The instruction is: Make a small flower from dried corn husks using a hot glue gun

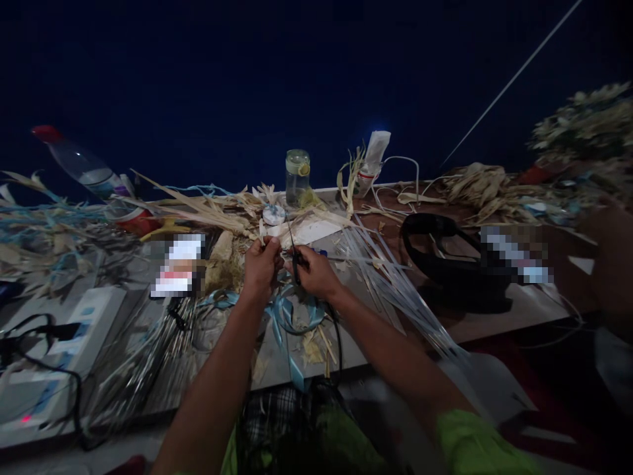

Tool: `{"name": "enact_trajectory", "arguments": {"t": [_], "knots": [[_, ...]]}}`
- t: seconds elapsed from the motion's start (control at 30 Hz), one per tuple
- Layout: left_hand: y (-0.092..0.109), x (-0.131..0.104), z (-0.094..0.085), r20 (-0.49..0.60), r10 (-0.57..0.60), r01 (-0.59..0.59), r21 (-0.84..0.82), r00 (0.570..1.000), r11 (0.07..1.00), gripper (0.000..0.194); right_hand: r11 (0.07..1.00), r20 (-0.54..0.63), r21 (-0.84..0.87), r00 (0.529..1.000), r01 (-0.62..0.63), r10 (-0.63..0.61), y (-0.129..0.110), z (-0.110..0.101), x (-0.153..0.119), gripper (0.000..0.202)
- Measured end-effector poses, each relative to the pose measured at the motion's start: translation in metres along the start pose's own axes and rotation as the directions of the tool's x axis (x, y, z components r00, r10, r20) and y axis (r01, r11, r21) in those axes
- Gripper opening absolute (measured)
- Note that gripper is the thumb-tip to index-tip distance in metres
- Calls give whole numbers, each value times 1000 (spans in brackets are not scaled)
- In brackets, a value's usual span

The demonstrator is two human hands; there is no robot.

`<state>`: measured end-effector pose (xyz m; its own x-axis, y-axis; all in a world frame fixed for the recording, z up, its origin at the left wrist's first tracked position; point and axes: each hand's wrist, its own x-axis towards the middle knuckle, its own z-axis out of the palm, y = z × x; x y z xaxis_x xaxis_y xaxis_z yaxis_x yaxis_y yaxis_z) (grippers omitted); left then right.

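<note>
Over the middle of the table, my left hand (261,267) is closed, pinching a small pale strip of dried corn husk (262,227) between thumb and fingers. Close beside it, my right hand (316,272) grips a pair of scissors (295,260) with dark handles, the thin blades pointing up and away from me. Light blue ribbon (281,316) lies in loops below both hands, one end hanging over the table's front edge. Just beyond the fingers sits a small round white object (273,214), perhaps a spool. Whether the blades touch the strip I cannot tell.
Dried husks (212,214) spread along the back, near a lidded jar (297,175) and a tilted plastic bottle (82,165). Clear thin rods (395,284) lie right, beside a black strap-like device (445,264). Wire stems (148,356) and a power strip (82,349) are left.
</note>
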<state>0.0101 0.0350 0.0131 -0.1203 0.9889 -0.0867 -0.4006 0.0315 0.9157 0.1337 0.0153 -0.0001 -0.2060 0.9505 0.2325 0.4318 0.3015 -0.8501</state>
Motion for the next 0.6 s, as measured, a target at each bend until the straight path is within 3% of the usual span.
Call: {"name": "enact_trajectory", "arguments": {"t": [0.6], "knots": [[3, -3, 3, -6, -27, 27, -20, 1000, 999, 23, 1000, -5, 28, 1000, -4, 4, 1, 2, 0, 31]]}}
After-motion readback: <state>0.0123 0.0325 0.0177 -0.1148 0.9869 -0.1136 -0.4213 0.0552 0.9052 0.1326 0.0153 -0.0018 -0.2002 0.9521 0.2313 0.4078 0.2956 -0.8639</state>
